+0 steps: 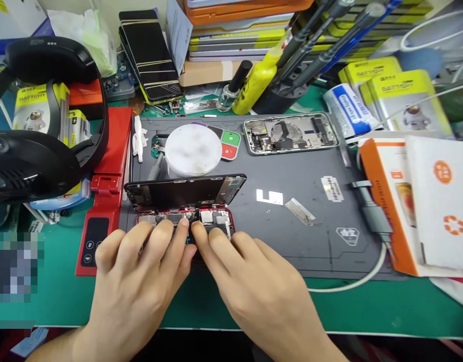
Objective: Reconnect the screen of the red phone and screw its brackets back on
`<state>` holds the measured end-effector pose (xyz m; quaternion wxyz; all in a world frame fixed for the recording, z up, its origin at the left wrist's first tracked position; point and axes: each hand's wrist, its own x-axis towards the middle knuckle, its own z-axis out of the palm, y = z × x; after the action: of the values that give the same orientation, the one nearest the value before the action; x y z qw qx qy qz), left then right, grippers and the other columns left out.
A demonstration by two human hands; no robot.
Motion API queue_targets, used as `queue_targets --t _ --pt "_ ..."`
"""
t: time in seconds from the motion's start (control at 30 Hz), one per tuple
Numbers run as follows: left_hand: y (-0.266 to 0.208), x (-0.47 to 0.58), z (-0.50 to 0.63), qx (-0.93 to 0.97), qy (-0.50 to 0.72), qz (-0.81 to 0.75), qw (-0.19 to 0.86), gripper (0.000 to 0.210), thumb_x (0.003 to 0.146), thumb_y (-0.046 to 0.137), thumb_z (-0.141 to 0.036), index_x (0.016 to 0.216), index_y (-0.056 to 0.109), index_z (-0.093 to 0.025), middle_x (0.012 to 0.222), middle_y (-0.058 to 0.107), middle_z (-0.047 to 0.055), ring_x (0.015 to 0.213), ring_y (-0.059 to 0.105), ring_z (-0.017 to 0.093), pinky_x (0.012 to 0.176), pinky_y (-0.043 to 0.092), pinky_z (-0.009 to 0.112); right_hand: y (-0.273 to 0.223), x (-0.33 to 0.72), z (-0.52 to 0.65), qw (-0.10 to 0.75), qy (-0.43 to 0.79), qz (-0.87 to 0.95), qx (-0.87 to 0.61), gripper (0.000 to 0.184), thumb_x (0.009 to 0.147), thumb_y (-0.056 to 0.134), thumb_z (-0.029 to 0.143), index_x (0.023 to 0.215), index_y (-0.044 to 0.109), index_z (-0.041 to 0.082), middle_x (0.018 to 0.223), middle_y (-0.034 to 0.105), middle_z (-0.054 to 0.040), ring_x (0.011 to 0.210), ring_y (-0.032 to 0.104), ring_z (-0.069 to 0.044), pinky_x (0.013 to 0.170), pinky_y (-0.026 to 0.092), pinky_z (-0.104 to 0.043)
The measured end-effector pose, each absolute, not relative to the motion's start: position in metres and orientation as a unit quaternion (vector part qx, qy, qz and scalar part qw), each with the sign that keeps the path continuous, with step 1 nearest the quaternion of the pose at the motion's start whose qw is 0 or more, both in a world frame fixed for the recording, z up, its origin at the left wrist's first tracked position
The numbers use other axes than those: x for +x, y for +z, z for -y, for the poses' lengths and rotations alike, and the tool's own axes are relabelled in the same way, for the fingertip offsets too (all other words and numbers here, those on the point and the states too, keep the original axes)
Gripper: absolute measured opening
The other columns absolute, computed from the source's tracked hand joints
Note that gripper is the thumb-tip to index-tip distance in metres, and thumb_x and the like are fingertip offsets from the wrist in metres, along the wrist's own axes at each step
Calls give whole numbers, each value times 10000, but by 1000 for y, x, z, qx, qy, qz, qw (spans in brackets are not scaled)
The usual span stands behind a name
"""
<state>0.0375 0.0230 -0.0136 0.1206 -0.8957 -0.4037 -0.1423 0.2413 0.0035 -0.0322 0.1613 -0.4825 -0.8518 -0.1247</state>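
Note:
An opened phone with a red frame [232, 221] lies on the grey mat, its inner parts exposed. Its dark screen panel [178, 193] is tilted up along the far edge, still beside the body. My left hand [141, 276] lies over the phone's left half, fingers curled, the index fingertip pressing among the parts. From the right, my right hand [250, 281] bends over the other half, its index fingertip close to the left one. Between the two fingertips a small black flex cable [197, 215] shows. My fingers and palms hide the phone's near side.
Behind the screen panel stands a round white disc [194, 148]. Another opened phone [292, 133] lies on the mat [261, 231], near a metal blade [332, 189]. A red stand [112, 146] and a black headset [46, 120] are left; an orange-white box [390, 201] is right.

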Motion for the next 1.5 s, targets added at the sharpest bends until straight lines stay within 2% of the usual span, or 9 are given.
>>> queue_targets --t 0.13,0.27,0.43,0.6,0.87,0.97,1.1,1.37,1.5 --pt "-16 38 -24 -895 -153 400 123 340 1099 715 -195 1425 759 -109 1169 774 121 1150 575 312 980 408 481 -29 243 -5 153 -125 864 -462 359 1113 491 35 1346 762 -3 987 733 -84 747 516 -230 624 441 -411" --pt "-19 36 -23 -887 -169 414 111 345 1091 713 -167 1431 771 -157 1142 761 110 1112 595 328 939 388 503 -31 273 12 245 -65 831 -496 257 1136 592 87 1341 743 53 1091 776 -88 824 634 -195 739 522 -373" --pt "-28 24 -21 -899 -131 391 150 554 1078 732 -210 1620 640 -138 1237 774 133 1098 622 367 886 377 523 -37 318 46 262 -69 756 -595 211 1101 730 113 1309 749 90 1076 784 -85 924 740 -174 819 581 -319" --pt "-27 24 -23 -884 -86 428 164 613 1082 697 -198 1683 580 -205 1394 765 127 1202 630 430 892 396 553 -44 326 65 243 -60 803 -541 186 1071 733 69 1246 776 116 1093 815 -93 917 756 -202 815 605 -362" --pt "-10 41 -27 -893 -91 401 184 478 1080 720 -168 1552 677 -109 1218 785 144 1135 632 376 868 386 538 -49 339 62 191 -158 863 -440 388 1134 410 51 1226 786 80 1041 838 -87 956 750 -208 890 596 -416" --pt "-8 38 -26 -893 -90 401 183 450 1111 676 -199 1557 680 -136 1209 769 147 1128 629 369 887 387 530 -47 347 50 213 -149 864 -431 257 1138 513 87 1192 764 97 1038 839 -88 987 760 -222 925 605 -425" --pt "-12 32 -11 -889 -125 403 179 609 1058 762 -192 1649 614 -163 1188 766 145 1085 615 349 870 393 500 -41 346 23 310 -96 826 -460 155 1058 691 25 1180 725 114 978 818 -65 895 749 -196 817 617 -377" --pt "-35 50 8 -898 -197 387 68 427 1068 768 -209 1493 753 -174 1426 816 75 1129 695 267 933 438 456 -46 330 -21 332 4 813 -479 156 1122 631 70 1099 776 124 990 763 -57 919 678 -185 875 590 -356" --pt "-38 53 -3 -904 -205 367 78 463 1085 722 -150 1548 704 -155 1368 841 58 1161 728 224 883 444 380 -48 334 -22 314 -20 830 -461 238 1126 562 49 1106 794 101 1029 770 -83 935 661 -216 846 560 -387"
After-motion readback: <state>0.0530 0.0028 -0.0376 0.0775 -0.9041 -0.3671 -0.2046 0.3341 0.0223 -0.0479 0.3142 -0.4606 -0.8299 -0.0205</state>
